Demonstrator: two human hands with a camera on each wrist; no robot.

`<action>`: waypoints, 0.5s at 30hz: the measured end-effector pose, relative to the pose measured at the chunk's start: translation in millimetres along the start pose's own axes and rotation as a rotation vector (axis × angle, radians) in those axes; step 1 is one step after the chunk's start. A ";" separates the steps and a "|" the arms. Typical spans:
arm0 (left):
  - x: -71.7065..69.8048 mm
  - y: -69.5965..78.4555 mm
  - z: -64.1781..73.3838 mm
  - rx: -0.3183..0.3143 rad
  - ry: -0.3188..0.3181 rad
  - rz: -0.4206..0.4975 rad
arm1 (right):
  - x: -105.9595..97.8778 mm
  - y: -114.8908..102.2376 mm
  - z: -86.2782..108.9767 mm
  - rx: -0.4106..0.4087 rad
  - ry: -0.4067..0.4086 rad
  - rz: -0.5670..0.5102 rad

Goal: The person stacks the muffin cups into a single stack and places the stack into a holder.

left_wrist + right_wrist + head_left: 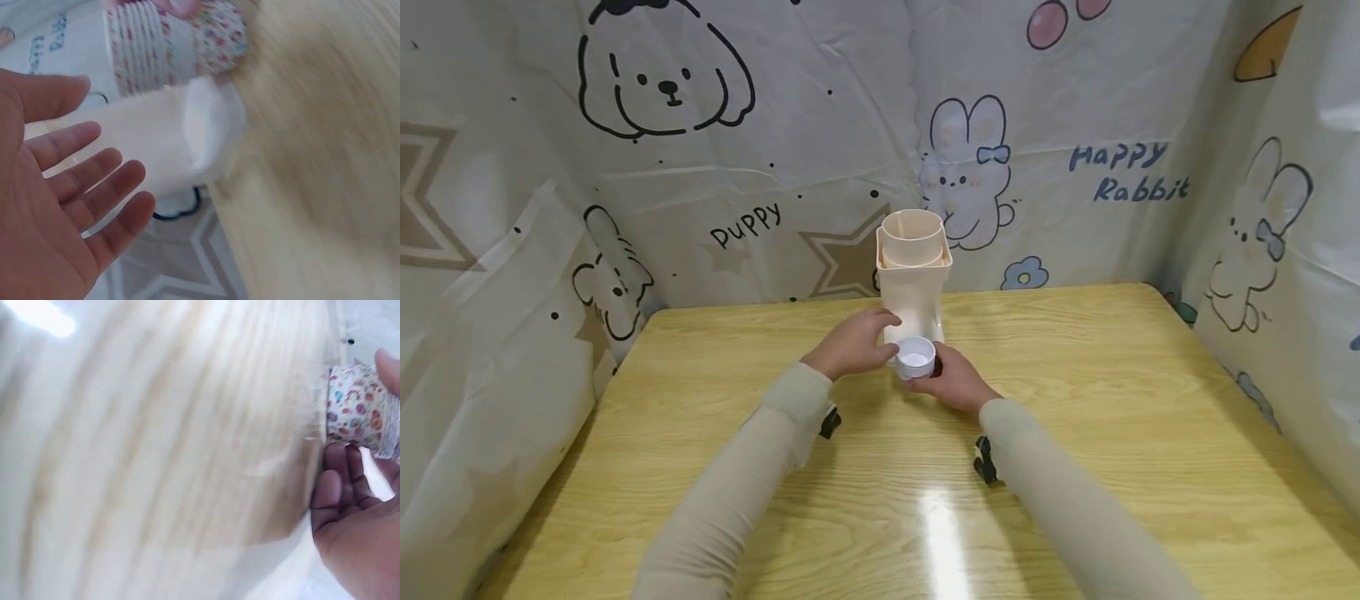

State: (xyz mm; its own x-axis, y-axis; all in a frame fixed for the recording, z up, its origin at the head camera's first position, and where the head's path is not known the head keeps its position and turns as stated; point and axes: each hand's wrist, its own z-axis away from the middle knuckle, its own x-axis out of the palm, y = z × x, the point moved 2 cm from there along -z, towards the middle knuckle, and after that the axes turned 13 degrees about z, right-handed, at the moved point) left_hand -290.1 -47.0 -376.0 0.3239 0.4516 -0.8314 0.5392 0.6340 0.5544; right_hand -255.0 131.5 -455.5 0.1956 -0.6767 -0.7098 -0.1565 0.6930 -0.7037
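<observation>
A stack of small paper cups (915,358), white inside, is upright in front of a cream plastic cup dispenser (912,296). My right hand (955,379) grips the stack from its right side. In the right wrist view, a colourful speckled print covers the cup wall (353,403), between the thumb and fingers. Several nested rims show on the stack (153,47) in the left wrist view. My left hand (853,342) is left of the cups, beside the dispenser. Its fingers (103,203) are spread and relaxed, with nothing in them.
The dispenser has a round tube (913,237) standing inside a squarish top. It stands near the back edge of a wood-grain table (1060,375). Cloth with cartoon drawings (842,142) hangs behind the table and along both sides.
</observation>
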 end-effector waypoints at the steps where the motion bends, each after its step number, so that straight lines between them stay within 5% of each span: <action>1: 0.3 -4.0 0.8 0.000 0.006 0.012 | -2.0 -1.2 0.3 0.006 0.000 0.012; 10: 10.9 -34.2 4.4 -0.041 0.031 0.148 | -17.2 -11.6 0.4 0.011 0.029 0.113; 15: 22.7 -43.6 5.8 -0.097 0.046 0.001 | -11.2 -12.3 -2.1 -0.001 0.012 0.119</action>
State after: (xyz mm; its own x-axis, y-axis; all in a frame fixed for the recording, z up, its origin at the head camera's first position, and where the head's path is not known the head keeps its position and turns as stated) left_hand -301.7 -68.1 -419.3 0.2869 0.4793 -0.8295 0.4603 0.6904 0.5581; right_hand -257.3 130.1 -439.0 0.1636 -0.5923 -0.7889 -0.1788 0.7687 -0.6141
